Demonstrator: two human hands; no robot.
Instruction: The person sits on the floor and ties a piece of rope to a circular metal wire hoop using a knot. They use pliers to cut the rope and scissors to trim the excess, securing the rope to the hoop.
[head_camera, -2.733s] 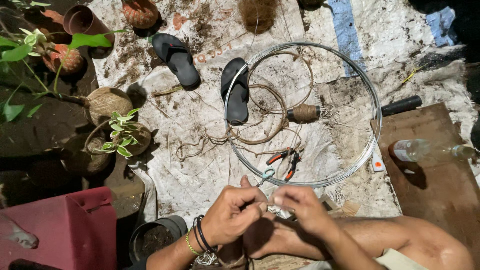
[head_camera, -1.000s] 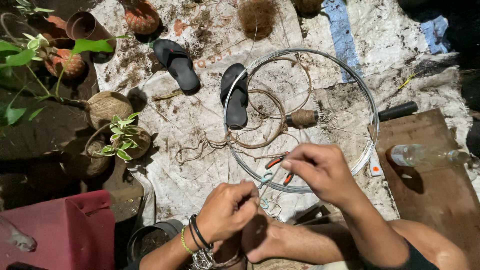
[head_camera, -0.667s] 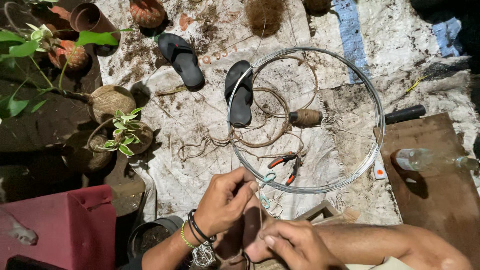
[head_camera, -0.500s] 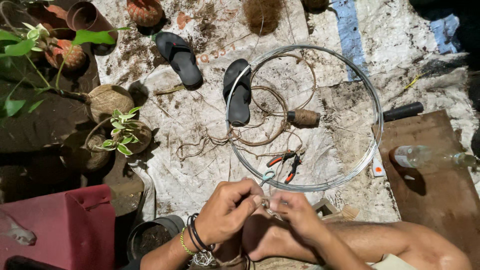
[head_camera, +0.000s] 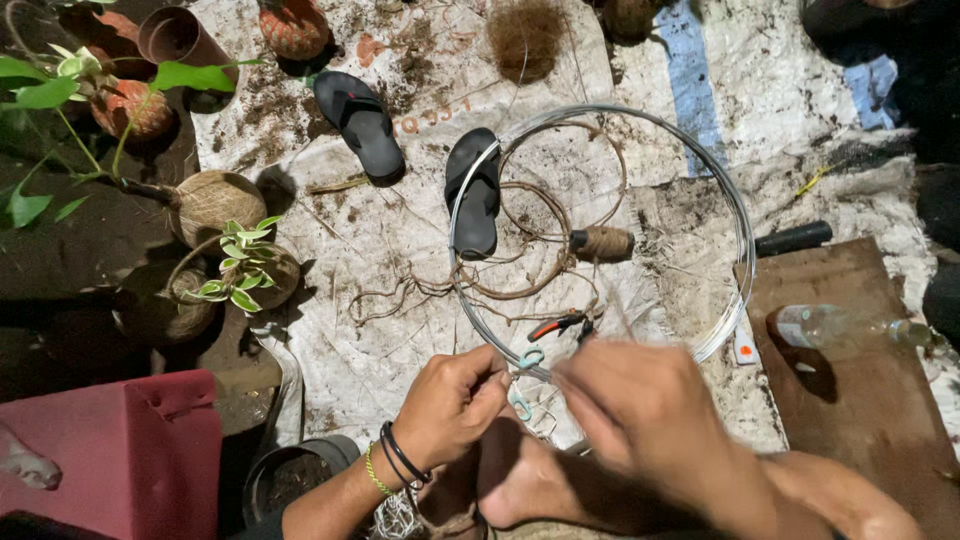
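Two hands low centre: your left hand (head_camera: 452, 405) is curled, pinching thin silver wire beside the teal-handled scissors (head_camera: 524, 375). Your right hand (head_camera: 650, 420) is blurred, grip unclear. Big silver wire coil (head_camera: 745, 240) lies just beyond on the dirty white tarp (head_camera: 400, 250).

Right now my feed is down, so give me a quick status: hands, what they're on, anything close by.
Left hand pinched shut on thin wire by the wire coil. Right hand motion-blurred, grip unclear. Pliers just beyond the hands; twine spool farther out.

Large silver wire coil (head_camera: 742, 240), flat on tarp
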